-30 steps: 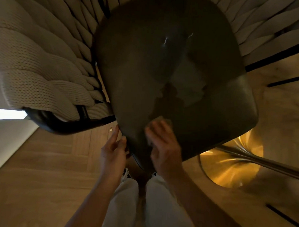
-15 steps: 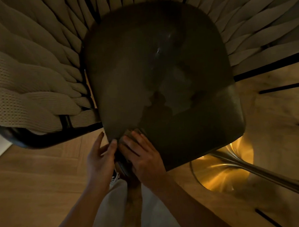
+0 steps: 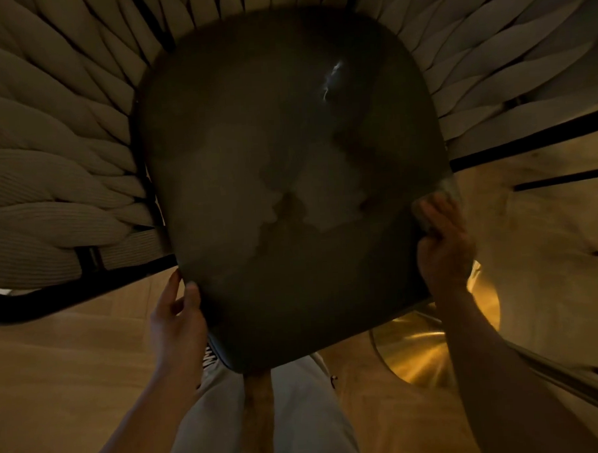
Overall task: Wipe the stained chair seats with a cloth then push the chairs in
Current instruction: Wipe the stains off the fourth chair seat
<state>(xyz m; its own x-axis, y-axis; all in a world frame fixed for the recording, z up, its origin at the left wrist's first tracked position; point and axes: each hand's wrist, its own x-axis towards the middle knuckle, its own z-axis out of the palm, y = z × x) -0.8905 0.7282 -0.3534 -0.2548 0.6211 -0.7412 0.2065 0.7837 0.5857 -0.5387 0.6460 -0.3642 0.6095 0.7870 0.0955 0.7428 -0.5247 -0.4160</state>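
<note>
Right hand point(image 3: 444, 250) at right of frame pinches the cloth point(image 3: 442, 194) against the dark chair seat point(image 3: 287, 158) edge; left hand point(image 3: 176, 320) clamps the lower-left rim. Pale blotches mid-seat. Wiping step; next, probably sweep cloth inward.

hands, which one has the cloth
The right hand, at the seat's right edge, presses the cloth; the left hand grips the seat bare.
</note>
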